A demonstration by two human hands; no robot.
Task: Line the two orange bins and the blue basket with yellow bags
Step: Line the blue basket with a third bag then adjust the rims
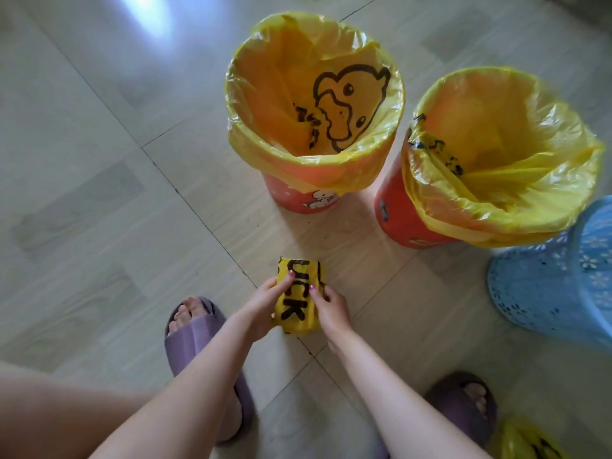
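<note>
Both orange bins, the left bin point(308, 197) and the right bin point(397, 220), already wear yellow bags folded over their rims. The blue basket point(556, 279), just beside the right bin, shows no liner, so it looks like the one job left. Over the floor point(99, 193), the left hand point(268, 303) and right hand point(329, 308) each pinch a folded yellow bag point(298, 299), apparently about to open it. More yellow plastic point(526, 442) lies at the bottom right.

We are seeing soft daylight glaring off the floor point(145, 14) at upper left; edges are bending and blurring slightly.
</note>
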